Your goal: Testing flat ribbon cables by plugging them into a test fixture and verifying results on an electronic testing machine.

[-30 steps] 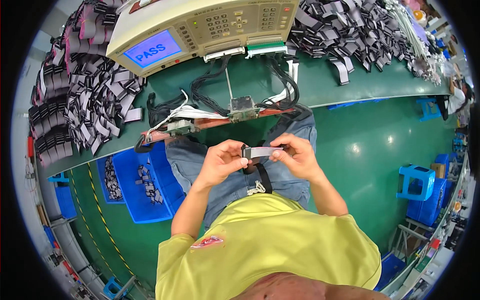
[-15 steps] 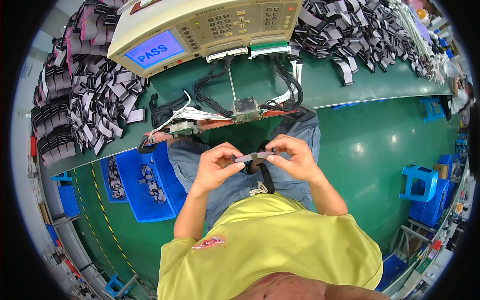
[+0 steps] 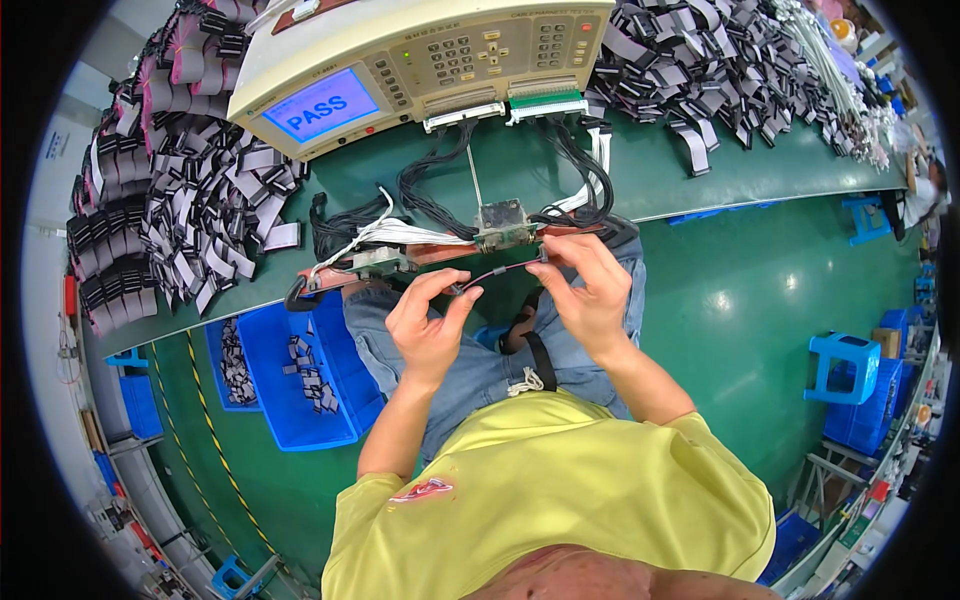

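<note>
Pinching its two ends between thumbs and fingertips, the left hand point(image 3: 428, 322) and the right hand point(image 3: 592, 290) hold a short ribbon cable point(image 3: 500, 270) stretched between them. It shows nearly edge-on (a thin, slightly bowed line), its right end higher than its left. Both hands are closed on it, the other fingers curled. The cable hangs above the person's lap, just in front of the clear-topped fixture point(image 3: 503, 222) on the bench edge; whether its right end touches anything there, I cannot tell. A second fixture point(image 3: 383, 262) sits to the left along the same reddish strip point(image 3: 440, 252). Black wires point(image 3: 425, 190) run from the fixtures' side up to a beige tester point(image 3: 440, 60) with a lit blue screen point(image 3: 322, 105). Heaps of similar cables lie on the green bench point(image 3: 640, 170), either side of the tester. Below, left of the lap, a blue bin point(image 3: 300, 430) contains more small grey-and-black pieces.
</note>
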`<action>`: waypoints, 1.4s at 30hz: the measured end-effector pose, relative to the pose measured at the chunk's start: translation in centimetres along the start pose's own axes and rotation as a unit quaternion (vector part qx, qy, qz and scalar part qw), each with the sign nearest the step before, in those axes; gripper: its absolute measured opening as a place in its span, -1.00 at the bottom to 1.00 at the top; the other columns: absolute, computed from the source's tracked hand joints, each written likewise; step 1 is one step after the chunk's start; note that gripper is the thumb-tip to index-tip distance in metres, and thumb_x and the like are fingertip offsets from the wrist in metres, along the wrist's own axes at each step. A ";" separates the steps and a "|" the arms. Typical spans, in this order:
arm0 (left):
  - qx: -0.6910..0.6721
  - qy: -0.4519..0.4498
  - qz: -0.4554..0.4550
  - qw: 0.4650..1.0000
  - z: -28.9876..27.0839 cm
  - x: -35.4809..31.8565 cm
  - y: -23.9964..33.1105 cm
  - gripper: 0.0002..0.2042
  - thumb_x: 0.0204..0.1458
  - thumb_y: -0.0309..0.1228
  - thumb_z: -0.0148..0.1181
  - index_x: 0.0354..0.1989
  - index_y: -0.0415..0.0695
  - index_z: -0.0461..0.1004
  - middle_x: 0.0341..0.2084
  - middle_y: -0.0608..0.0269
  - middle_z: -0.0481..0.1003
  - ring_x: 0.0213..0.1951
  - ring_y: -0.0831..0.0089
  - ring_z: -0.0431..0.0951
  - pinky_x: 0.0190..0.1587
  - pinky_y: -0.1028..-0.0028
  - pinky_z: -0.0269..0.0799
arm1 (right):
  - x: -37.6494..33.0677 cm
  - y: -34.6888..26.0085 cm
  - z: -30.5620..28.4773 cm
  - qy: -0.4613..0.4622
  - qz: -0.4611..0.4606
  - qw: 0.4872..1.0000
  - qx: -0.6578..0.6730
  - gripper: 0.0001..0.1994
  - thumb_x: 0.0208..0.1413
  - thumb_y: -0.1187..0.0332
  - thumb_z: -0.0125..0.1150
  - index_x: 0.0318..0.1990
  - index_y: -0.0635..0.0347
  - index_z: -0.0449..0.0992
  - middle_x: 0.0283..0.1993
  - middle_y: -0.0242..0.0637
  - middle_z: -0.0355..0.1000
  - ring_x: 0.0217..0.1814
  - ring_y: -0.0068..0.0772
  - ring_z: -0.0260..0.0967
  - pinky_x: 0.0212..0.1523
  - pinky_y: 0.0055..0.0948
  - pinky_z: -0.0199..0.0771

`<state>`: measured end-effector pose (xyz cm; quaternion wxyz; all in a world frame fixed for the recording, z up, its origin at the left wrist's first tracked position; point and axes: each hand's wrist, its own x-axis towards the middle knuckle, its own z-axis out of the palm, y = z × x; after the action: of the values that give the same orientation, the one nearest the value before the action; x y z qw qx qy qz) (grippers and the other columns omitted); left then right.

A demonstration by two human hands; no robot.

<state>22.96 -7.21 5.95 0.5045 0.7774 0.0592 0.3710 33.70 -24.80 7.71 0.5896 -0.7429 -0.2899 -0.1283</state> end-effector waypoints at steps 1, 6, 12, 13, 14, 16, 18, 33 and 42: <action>0.019 0.006 -0.005 1.000 0.1 -0.1 -0.2 -0.70 -0.06 -0.61 0.54 -0.13 -0.25 0.63 -0.28 0.11 0.68 -0.30 0.42 0.65 -0.26 0.49 0.57 | -0.1 0.0 0.2 0.011 0.006 1.000 0.000 -0.75 -0.05 0.59 0.54 -0.18 0.31 0.65 -0.17 -0.11 0.61 -0.23 -0.21 0.63 -0.27 -0.37 0.65; 0.016 0.050 -0.038 0.998 0.5 -0.2 -0.8 -0.69 -0.06 -0.59 0.55 -0.12 -0.26 0.62 -0.28 0.14 0.69 -0.34 0.44 0.66 -0.25 0.50 0.57 | -0.3 0.3 0.8 0.022 -0.041 0.997 -0.061 -0.76 -0.05 0.56 0.56 -0.20 0.30 0.65 -0.22 -0.15 0.62 -0.26 -0.21 0.63 -0.29 -0.37 0.65; 0.008 0.011 -0.043 0.999 0.1 -0.1 -1.0 -0.67 -0.01 -0.65 0.50 -0.05 -0.32 0.58 -0.20 0.09 0.68 -0.21 0.46 0.66 -0.13 0.52 0.57 | 0.0 0.4 1.3 0.034 -0.045 0.995 -0.084 -0.76 -0.06 0.54 0.56 -0.21 0.27 0.65 -0.26 -0.17 0.61 -0.31 -0.21 0.62 -0.34 -0.38 0.64; 0.009 0.013 -0.043 0.999 0.1 -0.1 -1.0 -0.67 0.00 -0.65 0.50 -0.05 -0.32 0.58 -0.20 0.10 0.68 -0.21 0.47 0.65 -0.14 0.53 0.55 | 0.1 0.3 1.3 0.036 -0.042 0.995 -0.086 -0.76 -0.06 0.54 0.56 -0.22 0.27 0.65 -0.27 -0.17 0.61 -0.32 -0.21 0.62 -0.35 -0.38 0.63; 0.010 0.015 -0.042 0.999 0.2 -0.1 -1.0 -0.67 0.00 -0.66 0.49 -0.05 -0.32 0.58 -0.20 0.11 0.68 -0.21 0.47 0.65 -0.14 0.53 0.54 | 0.2 0.3 1.3 0.037 -0.042 0.994 -0.089 -0.76 -0.06 0.54 0.56 -0.22 0.27 0.65 -0.27 -0.17 0.61 -0.32 -0.21 0.62 -0.35 -0.38 0.63; 0.013 0.023 -0.038 0.999 0.4 0.0 -1.0 -0.69 -0.01 -0.62 0.51 -0.08 -0.30 0.59 -0.22 0.11 0.69 -0.26 0.45 0.66 -0.19 0.52 0.57 | 0.3 0.2 1.4 0.035 -0.027 0.996 -0.081 -0.78 -0.06 0.56 0.55 -0.24 0.27 0.64 -0.28 -0.18 0.60 -0.34 -0.21 0.61 -0.37 -0.38 0.61; 0.016 0.031 -0.034 0.999 0.5 0.2 -1.1 -0.70 -0.02 -0.59 0.53 -0.11 -0.28 0.60 -0.24 0.11 0.69 -0.31 0.43 0.67 -0.23 0.50 0.60 | 0.4 0.2 1.6 0.042 -0.023 0.996 -0.078 -0.79 -0.07 0.59 0.54 -0.26 0.30 0.63 -0.29 -0.16 0.60 -0.32 -0.21 0.60 -0.34 -0.38 0.60; -0.057 0.014 -0.053 0.997 0.2 -0.8 -1.1 -0.71 -0.01 -0.66 0.46 -0.09 -0.25 0.59 -0.15 0.06 0.64 -0.19 0.35 0.66 -0.16 0.47 0.61 | 1.6 -0.5 0.5 -0.022 -0.142 0.985 -0.091 -0.69 -0.15 0.47 0.60 -0.22 0.25 0.62 -0.23 -0.20 0.57 -0.28 -0.23 0.58 -0.31 -0.33 0.61; -0.028 -0.055 0.018 0.998 -0.5 -0.6 -0.1 -0.69 -0.13 -0.74 0.43 -0.16 -0.25 0.63 -0.28 0.09 0.61 -0.29 0.28 0.65 -0.28 0.42 0.57 | 0.7 -2.2 1.7 -0.226 -0.202 0.945 -0.123 -0.75 -0.01 0.24 0.52 -0.25 0.13 0.63 -0.31 -0.39 0.47 -0.44 -0.37 0.50 -0.48 -0.38 0.49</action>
<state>22.23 -7.11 5.65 0.5213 0.7833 0.0070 0.3386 32.72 -22.68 9.33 0.3748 -0.7447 -0.5415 -0.1085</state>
